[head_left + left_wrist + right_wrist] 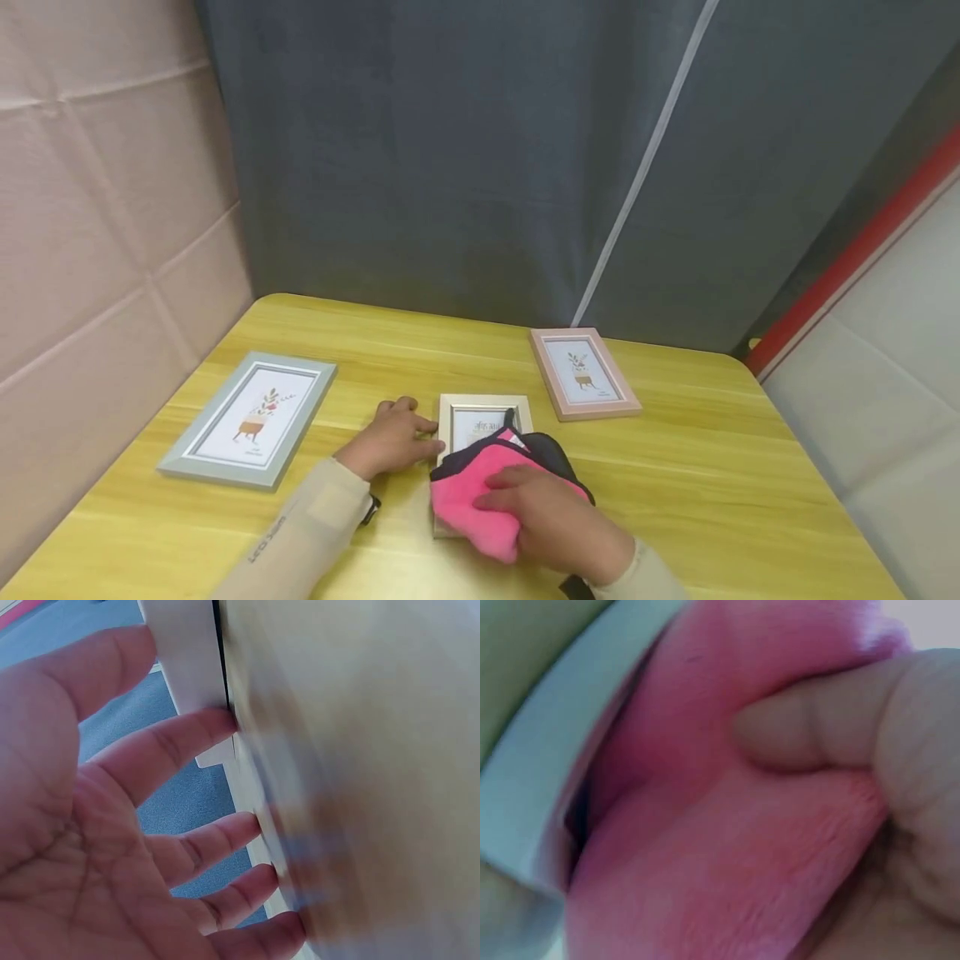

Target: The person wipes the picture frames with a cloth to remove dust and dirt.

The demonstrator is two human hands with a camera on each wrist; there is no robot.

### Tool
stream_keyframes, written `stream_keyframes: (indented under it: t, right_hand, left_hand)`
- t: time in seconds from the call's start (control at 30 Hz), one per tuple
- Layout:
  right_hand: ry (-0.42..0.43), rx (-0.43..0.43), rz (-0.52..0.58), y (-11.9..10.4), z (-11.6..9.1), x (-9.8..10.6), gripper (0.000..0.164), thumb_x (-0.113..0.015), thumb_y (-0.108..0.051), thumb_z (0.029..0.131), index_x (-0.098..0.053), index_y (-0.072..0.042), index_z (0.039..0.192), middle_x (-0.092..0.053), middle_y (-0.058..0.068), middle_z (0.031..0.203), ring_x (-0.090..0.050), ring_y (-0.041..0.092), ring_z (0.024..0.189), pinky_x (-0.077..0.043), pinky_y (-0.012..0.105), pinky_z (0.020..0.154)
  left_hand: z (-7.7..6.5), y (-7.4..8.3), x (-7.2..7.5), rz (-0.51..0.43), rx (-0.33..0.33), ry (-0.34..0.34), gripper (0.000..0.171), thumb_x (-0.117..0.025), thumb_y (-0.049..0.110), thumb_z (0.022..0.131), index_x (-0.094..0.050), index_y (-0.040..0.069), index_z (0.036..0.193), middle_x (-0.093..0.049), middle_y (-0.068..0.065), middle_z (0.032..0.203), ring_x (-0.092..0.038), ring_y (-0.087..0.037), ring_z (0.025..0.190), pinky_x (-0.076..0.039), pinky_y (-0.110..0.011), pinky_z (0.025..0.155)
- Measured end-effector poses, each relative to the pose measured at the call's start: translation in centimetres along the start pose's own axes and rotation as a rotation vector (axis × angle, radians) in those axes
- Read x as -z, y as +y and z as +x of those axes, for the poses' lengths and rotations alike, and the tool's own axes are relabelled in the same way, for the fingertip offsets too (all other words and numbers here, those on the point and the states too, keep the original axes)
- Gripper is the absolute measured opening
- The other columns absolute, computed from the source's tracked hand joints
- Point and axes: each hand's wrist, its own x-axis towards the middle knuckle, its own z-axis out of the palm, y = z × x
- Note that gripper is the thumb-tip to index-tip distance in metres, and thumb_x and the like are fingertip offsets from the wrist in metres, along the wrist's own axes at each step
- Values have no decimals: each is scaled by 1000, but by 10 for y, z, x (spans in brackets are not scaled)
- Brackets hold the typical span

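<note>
A cream picture frame (pixel 446 417) lies on the table, its lower part covered by a pink cloth with dark edging (pixel 468 500). My right hand (pixel 547 517) grips this cloth against the frame's face; in the right wrist view the thumb (pixel 802 727) sinks into the pink fabric. What the other right fingers do beneath the cloth is hidden. My left hand (pixel 390 442) rests at the frame's left side. Up close in the left wrist view, the left hand (pixel 112 825) has spread fingers, with thumb and index finger touching the frame's side (pixel 187 660) and the others on the tabletop.
On the yellow wood-grain table (pixel 675 500), a grey-blue picture frame (pixel 300 433) lies at the left. Toward the back right lies a pink picture frame (pixel 555 387). A dark curtain (pixel 420 167) hangs behind the table, and pale covered walls (pixel 97 233) flank it.
</note>
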Motion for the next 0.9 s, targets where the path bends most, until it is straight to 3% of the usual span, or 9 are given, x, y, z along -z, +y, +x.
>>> stream_keyframes:
  t: [0.07, 0.17, 0.37, 0.57, 0.7, 0.83, 0.9]
  right_hand:
    - [18, 72, -3, -4, 3, -4, 48, -71, -2, 78, -73, -24, 121, -66, -1, 126, -57, 18, 121, -46, 34, 103]
    - [-18, 100, -34, -8, 6, -9, 51, -72, -7, 81, -69, -26, 128, -62, -1, 134, -53, 20, 128, -43, 34, 107]
    - [-94, -41, -9, -7, 3, -6, 52, -72, -3, 75, -73, -27, 121, -63, -5, 133, -51, 21, 131, -42, 36, 108]
    - [-66, -127, -5, 5, -3, 3, 34, -74, -4, 71, -79, -24, 97, -70, -3, 116, -59, 22, 119, -45, 39, 104]
    - [-4, -61, 7, 7, -2, 2, 41, -72, 1, 72, -79, -22, 105, -69, -1, 118, -60, 20, 118, -46, 37, 104]
    - [68, 85, -7, 1, 4, -6, 51, -72, 1, 74, -74, -21, 120, -65, 1, 127, -57, 19, 122, -44, 35, 105]
    - [65, 133, -26, -2, 7, -10, 53, -72, 0, 76, -72, -22, 124, -64, 1, 130, -55, 21, 125, -43, 34, 106]
  left_hand:
    - [1, 0, 0, 13, 0, 1, 43, -70, 40, 91, -73, 10, 121, -45, -27, 142, -39, -49, 124, -41, -58, 98]
    - [1, 0, 0, 27, 4, 4, 42, -69, 40, 91, -73, 10, 121, -46, -27, 141, -40, -49, 123, -41, -58, 98]
    - [0, 1, 0, 1, 14, -3, 43, -69, 40, 92, -72, 10, 122, -43, -28, 144, -38, -50, 126, -40, -59, 100]
    - [-2, 1, 0, -25, 20, -2, 44, -69, 40, 92, -71, 9, 123, -41, -29, 146, -37, -50, 127, -40, -61, 101]
    - [-1, 1, -1, -17, 12, -4, 43, -68, 39, 93, -71, 9, 123, -41, -29, 146, -36, -51, 129, -39, -62, 102]
    - [-1, 1, -1, 10, 0, 5, 42, -68, 39, 93, -72, 9, 122, -43, -29, 144, -37, -51, 127, -40, -61, 101]
    - [0, 2, 0, 22, 1, 9, 41, -68, 39, 93, -73, 9, 121, -44, -29, 143, -38, -51, 125, -41, -60, 100]
